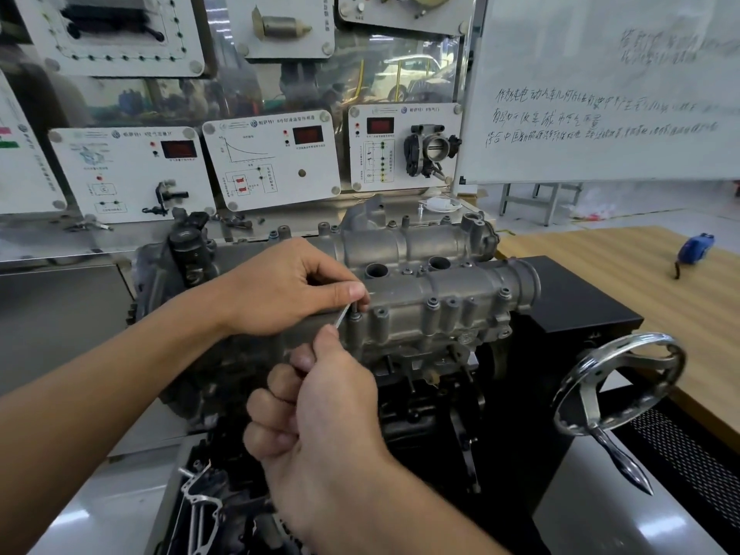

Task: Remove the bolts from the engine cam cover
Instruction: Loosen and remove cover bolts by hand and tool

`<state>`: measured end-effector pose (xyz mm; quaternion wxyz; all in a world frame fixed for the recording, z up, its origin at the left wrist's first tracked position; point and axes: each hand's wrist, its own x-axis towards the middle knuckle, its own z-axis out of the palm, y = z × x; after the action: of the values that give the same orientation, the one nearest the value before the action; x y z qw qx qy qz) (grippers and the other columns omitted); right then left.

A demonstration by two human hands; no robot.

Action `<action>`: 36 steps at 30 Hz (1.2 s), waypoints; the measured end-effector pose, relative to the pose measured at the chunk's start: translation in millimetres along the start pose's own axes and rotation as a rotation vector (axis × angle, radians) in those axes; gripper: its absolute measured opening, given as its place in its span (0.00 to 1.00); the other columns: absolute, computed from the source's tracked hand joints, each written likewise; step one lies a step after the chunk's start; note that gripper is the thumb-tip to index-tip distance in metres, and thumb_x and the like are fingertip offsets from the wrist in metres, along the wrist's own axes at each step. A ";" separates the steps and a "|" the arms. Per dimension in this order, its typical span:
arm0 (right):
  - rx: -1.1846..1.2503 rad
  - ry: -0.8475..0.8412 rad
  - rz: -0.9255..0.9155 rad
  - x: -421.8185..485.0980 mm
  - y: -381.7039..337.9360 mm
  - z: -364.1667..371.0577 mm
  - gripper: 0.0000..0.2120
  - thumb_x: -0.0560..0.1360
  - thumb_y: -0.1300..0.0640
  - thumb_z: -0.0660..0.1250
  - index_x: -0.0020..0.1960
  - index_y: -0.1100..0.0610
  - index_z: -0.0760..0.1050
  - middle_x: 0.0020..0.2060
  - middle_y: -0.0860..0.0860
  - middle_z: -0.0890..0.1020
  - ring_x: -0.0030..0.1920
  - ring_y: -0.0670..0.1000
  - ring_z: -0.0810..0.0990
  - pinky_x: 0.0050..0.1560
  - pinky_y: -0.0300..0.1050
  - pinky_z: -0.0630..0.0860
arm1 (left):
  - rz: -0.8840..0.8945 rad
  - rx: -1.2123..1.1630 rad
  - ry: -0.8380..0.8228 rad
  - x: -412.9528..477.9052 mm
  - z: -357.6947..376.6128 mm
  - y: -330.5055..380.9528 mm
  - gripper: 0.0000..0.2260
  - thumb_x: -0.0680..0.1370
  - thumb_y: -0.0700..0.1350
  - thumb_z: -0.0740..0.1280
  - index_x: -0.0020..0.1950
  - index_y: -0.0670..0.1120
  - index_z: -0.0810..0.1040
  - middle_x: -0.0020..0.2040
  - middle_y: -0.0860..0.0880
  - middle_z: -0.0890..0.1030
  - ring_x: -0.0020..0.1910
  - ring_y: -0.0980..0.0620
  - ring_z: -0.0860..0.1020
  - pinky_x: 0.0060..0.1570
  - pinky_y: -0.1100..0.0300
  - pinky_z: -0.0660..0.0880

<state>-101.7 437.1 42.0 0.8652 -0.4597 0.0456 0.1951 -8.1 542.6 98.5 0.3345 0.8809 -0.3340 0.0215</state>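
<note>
Cam cover (420,290) sits on top of the engine, which is mounted on a stand beside the wooden worktop (640,282). Work is at one bolt (354,313) on the cover's near edge, toward its left end.

Right hand (320,398) is closed on the lower end of a slim key (342,317), fingers curled and thumb pressing the shaft. The key angles up to the bolt head. Left hand (292,286) pinches the key's upper end between thumb and forefinger, in my judgement to keep the tip seated while the right hand turns.

Other bolts (432,303) stand in place along the same edge, so removal is judged far from complete. Risk noted: the thin key slipping out of the head. Nothing touches the stand's handwheel (624,386)
</note>
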 end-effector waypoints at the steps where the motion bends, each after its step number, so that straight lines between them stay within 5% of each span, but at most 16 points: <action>1: -0.075 0.004 0.036 -7.1 -9.6 -6.0 0.23 0.82 0.39 0.54 0.33 0.51 0.62 0.21 0.46 0.60 0.19 0.46 0.57 0.26 0.38 0.49 | 0.006 -0.009 0.011 -0.2 0.9 -1.4 0.07 0.77 0.50 0.68 0.47 0.53 0.87 0.43 0.61 0.85 0.44 0.66 0.82 0.44 0.77 0.70; 4: -0.383 -0.061 0.126 -32.1 -49.4 -30.6 0.24 0.83 0.42 0.53 0.31 0.51 0.62 0.20 0.45 0.58 0.18 0.44 0.54 0.20 0.31 0.49 | 0.038 -0.045 0.063 -1.6 3.9 -4.6 0.07 0.74 0.53 0.69 0.47 0.56 0.86 0.43 0.60 0.86 0.44 0.63 0.83 0.45 0.73 0.74; 6: -0.862 -0.006 0.080 -28.9 -93.6 -53.2 0.23 0.83 0.42 0.54 0.33 0.51 0.64 0.22 0.46 0.61 0.20 0.46 0.57 0.21 0.37 0.52 | 0.047 -0.032 0.086 -2.2 5.5 -6.4 0.08 0.73 0.55 0.70 0.48 0.56 0.86 0.43 0.59 0.86 0.43 0.58 0.84 0.46 0.65 0.78; 8: -1.678 -0.055 -0.155 -17.3 -136.1 -66.5 0.23 0.83 0.42 0.54 0.34 0.55 0.68 0.26 0.48 0.68 0.24 0.48 0.66 0.26 0.43 0.65 | 0.052 -0.005 0.115 -2.0 6.2 -7.2 0.10 0.71 0.56 0.71 0.49 0.57 0.86 0.42 0.57 0.86 0.42 0.52 0.84 0.46 0.57 0.79; 10: -2.281 -0.162 -0.442 6.3 -166.0 -68.1 0.22 0.83 0.43 0.53 0.40 0.55 0.72 0.34 0.48 0.76 0.34 0.49 0.77 0.39 0.47 0.77 | 0.038 -0.014 0.160 -2.1 7.2 -6.7 0.08 0.70 0.56 0.72 0.48 0.60 0.86 0.41 0.59 0.86 0.42 0.54 0.84 0.44 0.61 0.79; 14: -2.714 -0.406 -0.864 62.2 -192.2 -50.9 0.10 0.83 0.49 0.57 0.52 0.49 0.76 0.45 0.47 0.79 0.46 0.50 0.80 0.51 0.50 0.78 | 0.013 0.037 0.229 -6.0 11.3 -2.3 0.14 0.71 0.50 0.75 0.55 0.60 0.81 0.39 0.64 0.84 0.42 0.65 0.82 0.47 0.76 0.72; 18: -2.754 -0.691 -1.197 114.9 -191.9 -19.4 0.13 0.82 0.53 0.59 0.64 0.53 0.76 0.59 0.51 0.80 0.61 0.54 0.77 0.63 0.55 0.73 | -0.027 0.110 0.299 -5.9 14.1 7.4 0.20 0.71 0.49 0.77 0.62 0.55 0.79 0.36 0.63 0.84 0.38 0.65 0.81 0.41 0.75 0.70; 24: -2.486 -0.835 -1.424 134.8 -164.5 5.4 0.14 0.81 0.54 0.62 0.63 0.54 0.79 0.64 0.48 0.80 0.73 0.54 0.68 0.69 0.50 0.67 | -0.056 0.149 0.445 -12.6 26.6 17.1 0.11 0.70 0.46 0.78 0.50 0.56 0.82 0.34 0.62 0.83 0.35 0.64 0.81 0.39 0.71 0.74; 30: -2.438 -0.706 -1.441 131.9 -173.1 -18.3 0.15 0.83 0.56 0.58 0.62 0.58 0.80 0.62 0.50 0.81 0.72 0.56 0.70 0.67 0.54 0.69 | -0.122 0.094 0.580 -11.3 42.1 19.7 0.07 0.70 0.41 0.77 0.43 0.53 0.85 0.32 0.57 0.83 0.33 0.63 0.81 0.37 0.72 0.76; 33: -2.257 -0.662 -1.433 136.6 -168.5 -22.7 0.12 0.81 0.58 0.62 0.57 0.62 0.82 0.56 0.55 0.84 0.62 0.59 0.79 0.63 0.56 0.74 | -0.139 0.059 0.629 -9.8 37.6 27.5 0.08 0.70 0.39 0.77 0.42 0.52 0.86 0.33 0.58 0.84 0.33 0.64 0.82 0.36 0.72 0.76; 36: -2.160 -0.447 -1.297 140.1 -173.1 -22.7 0.14 0.82 0.56 0.60 0.59 0.60 0.80 0.50 0.56 0.84 0.52 0.58 0.80 0.53 0.56 0.75 | -0.134 0.008 0.744 -2.6 7.2 39.9 0.08 0.71 0.40 0.77 0.44 0.52 0.85 0.34 0.61 0.84 0.33 0.64 0.82 0.35 0.75 0.75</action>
<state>95.1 373.2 127.5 -0.0209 -0.8212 -0.5124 -0.2503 -35.5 517.7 115.2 0.4304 0.8340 -0.1310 0.3194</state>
